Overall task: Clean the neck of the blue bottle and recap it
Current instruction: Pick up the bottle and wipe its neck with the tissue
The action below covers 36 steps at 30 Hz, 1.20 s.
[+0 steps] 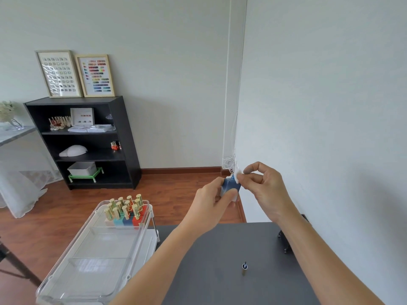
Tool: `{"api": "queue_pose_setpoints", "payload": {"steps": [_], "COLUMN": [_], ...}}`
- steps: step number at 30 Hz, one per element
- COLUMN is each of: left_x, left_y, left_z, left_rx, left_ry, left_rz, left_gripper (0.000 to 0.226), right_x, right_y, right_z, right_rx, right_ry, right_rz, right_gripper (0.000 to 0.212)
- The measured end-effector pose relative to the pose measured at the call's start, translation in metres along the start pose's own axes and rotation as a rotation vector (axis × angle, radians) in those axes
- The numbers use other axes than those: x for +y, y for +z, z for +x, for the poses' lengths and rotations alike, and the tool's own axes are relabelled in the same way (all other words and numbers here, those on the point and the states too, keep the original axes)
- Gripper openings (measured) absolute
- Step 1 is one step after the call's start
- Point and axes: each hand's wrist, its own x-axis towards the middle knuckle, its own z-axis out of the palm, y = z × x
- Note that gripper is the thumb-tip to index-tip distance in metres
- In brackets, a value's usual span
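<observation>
head view: the left hand (212, 200) gripped the blue bottle (230, 186), fingers curled round its body, holding it in the air past the far edge of the dark tabletop (220, 271). the right hand (263, 186) pinched a small white pad (237, 174) between thumb and fingertips and pressed it against the top of the bottle, where the neck was hidden by the pad. the cap (244, 267) stood upside down with its brush pointing up, near the middle of the tabletop towards the right edge, well apart from both hands. a clear tray (88, 269) sat beside the left edge of the tabletop, with a cluster of gold-capped bottles (126, 211) in its far compartment. a black shelf unit (81, 142) stood against the back wall, two framed charts (76, 73) on top.
</observation>
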Motion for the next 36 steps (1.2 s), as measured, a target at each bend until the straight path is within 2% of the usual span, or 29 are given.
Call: {"api": "queue_pose_setpoints", "payload": {"steps": [3,5,11,15,19,22,24,29,36], "left_x": [0.005,0.008,0.008,0.004,-0.003,-0.008,-0.012,-0.026,-0.052], "left_y": [0.0,0.0,-0.001,0.004,0.013,0.019,0.019,0.02,0.029], "left_z": [-0.001,0.0,0.002,0.001,-0.003,-0.005,-0.007,-0.01,-0.016], "left_rx": [-0.052,-0.046,-0.003,0.105,0.173,0.201,0.174,0.111,0.025], "left_ry": [-0.02,-0.016,0.002,0.047,0.084,0.085,0.068,-0.018,-0.059], "left_rz": [-0.195,-0.228,-0.055,0.167,0.271,0.284,0.246,0.116,0.093], "left_gripper": [0.023,0.023,0.02,0.014,0.013,0.015,0.016,0.016,0.009], "right_x": [-0.001,0.001,0.001,0.002,0.013,0.019,0.023,0.035,0.054], "right_y": [-0.001,-0.001,-0.003,0.003,0.02,0.028,0.026,0.014,0.005], "right_z": [0.003,0.004,0.005,0.0,-0.011,-0.016,-0.014,-0.01,-0.011], "right_rx": [-0.098,-0.114,-0.125,0.058,0.279,0.333,0.311,0.14,0.095], "right_ry": [0.082,0.112,0.062,0.004,0.001,0.007,0.03,0.148,0.313], "right_rz": [0.317,0.423,0.314,0.08,-0.001,-0.013,-0.015,0.131,0.217], "right_gripper": [0.017,0.014,0.022,0.028,0.03,0.029,0.029,0.021,0.023]}}
